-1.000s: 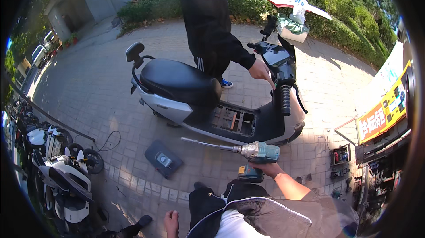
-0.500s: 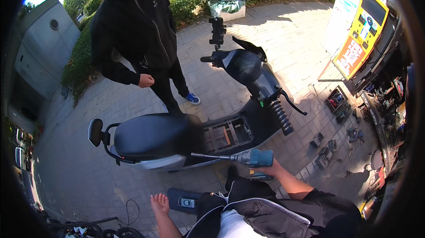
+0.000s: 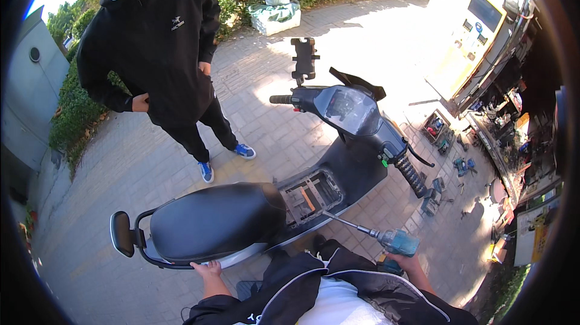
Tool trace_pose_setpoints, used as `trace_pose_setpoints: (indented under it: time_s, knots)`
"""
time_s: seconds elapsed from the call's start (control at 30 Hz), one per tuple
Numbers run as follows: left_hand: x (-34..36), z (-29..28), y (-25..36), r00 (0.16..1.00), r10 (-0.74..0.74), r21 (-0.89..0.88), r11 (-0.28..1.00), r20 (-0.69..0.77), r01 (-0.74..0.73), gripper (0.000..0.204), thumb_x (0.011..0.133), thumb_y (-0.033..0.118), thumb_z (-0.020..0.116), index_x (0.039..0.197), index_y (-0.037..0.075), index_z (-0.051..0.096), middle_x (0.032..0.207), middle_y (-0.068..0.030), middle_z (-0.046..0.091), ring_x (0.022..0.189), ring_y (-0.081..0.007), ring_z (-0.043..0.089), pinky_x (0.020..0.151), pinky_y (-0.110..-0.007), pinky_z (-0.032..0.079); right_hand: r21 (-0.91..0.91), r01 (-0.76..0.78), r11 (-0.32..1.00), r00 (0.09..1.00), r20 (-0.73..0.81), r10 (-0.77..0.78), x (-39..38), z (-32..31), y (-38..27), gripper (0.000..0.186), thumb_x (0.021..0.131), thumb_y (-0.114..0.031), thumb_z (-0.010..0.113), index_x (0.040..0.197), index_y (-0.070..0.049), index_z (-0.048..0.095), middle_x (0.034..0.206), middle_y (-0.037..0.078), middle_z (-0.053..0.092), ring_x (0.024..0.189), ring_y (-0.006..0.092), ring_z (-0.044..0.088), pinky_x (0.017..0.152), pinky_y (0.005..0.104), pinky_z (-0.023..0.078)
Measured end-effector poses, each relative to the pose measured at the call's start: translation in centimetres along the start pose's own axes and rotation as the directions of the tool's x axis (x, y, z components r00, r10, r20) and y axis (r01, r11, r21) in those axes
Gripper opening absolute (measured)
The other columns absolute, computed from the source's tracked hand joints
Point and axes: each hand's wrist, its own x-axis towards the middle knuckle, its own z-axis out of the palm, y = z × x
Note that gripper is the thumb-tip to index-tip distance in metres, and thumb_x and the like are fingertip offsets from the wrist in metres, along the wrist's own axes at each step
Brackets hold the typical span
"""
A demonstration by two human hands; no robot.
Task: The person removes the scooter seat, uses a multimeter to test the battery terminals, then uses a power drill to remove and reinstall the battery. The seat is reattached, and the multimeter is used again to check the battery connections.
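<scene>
An electric scooter [image 3: 362,171] stands crosswise in front of me, its black seat [image 3: 211,219] to the left and handlebar to the right. My right hand [image 3: 408,261] grips a teal cordless drill [image 3: 396,242] fitted with a long metal shaft [image 3: 347,223]. The shaft's tip lies by the near edge of the uncovered bay [image 3: 311,197] in the footboard, where metal strips and an orange-brown piece show. Whether the tip touches anything, I cannot tell. My left hand [image 3: 209,269] rests with fingers extended against the black grab rail [image 3: 163,263] below the seat.
Across the scooter stands a person [image 3: 151,53] in black with a blue cap, hands at the jacket's hem. Tools and a toolbox [image 3: 436,127] lie on the paving at right, beside a cluttered workbench [image 3: 492,150]. A phone holder [image 3: 304,59] rises from the handlebar.
My right hand has swung the drill rightward, turning its shaft toward the footboard bay. My left hand has moved up to the grab rail. The other person's hands have shifted to the jacket.
</scene>
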Motion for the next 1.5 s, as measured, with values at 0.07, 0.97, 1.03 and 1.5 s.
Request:
trace_pose_setpoints:
  time_s: [0.07,0.97,1.03,1.5]
  knots:
    - [-2.8,2.8,-1.4,0.999,-0.011,0.075,0.997,-0.047,0.015,0.100,0.076,0.086,0.046,0.143,0.012,0.039,0.145,-0.0042,0.043,0.121,-0.0226,0.048,0.105,-0.039,0.039,0.071,-0.162,0.984,0.978,-0.118,0.169,-3.0,-0.3,0.2,0.039,0.073,-0.008,0.083,0.107,-0.004,0.065,0.090,0.004,0.067,0.077,0.0148,0.065,0.068,0.0315,0.055]
    - [-29.1,8.8,-6.3,0.366,0.128,0.324,0.264,0.922,-0.908,0.029,0.098,0.013,0.060,0.122,-0.002,0.052,0.112,-0.0060,0.062,0.101,-0.0126,0.058,0.087,-0.027,0.047,-0.054,-0.039,0.998,0.987,0.155,0.047,2.9,1.6,1.3,0.039,0.073,-0.022,0.084,0.106,-0.007,0.070,0.099,0.008,0.073,0.091,0.0172,0.068,0.085,0.0330,0.053]
    - [-31.6,11.4,-10.0,0.204,0.068,0.189,0.183,0.977,-0.965,0.026,0.097,0.011,0.062,0.117,-0.003,0.053,0.109,-0.0054,0.063,0.096,-0.0109,0.057,0.085,-0.026,0.047,-0.030,0.020,0.999,0.977,0.213,-0.013,3.3,0.9,1.5,0.039,0.072,-0.019,0.083,0.106,-0.007,0.070,0.100,0.008,0.073,0.092,0.0174,0.068,0.086,0.0329,0.053]
    - [-40.4,17.8,-28.6,0.111,-0.311,-0.040,-0.440,0.944,-0.897,0.029,0.086,0.025,0.073,0.090,-0.002,0.060,0.087,-0.0195,0.069,0.079,-0.0358,0.066,0.072,-0.039,0.051,0.007,0.022,1.000,0.995,0.093,-0.023,-3.4,-2.2,5.9,0.050,0.075,-0.024,0.083,0.119,-0.009,0.065,0.109,0.008,0.071,0.097,0.0209,0.068,0.088,0.0339,0.052]
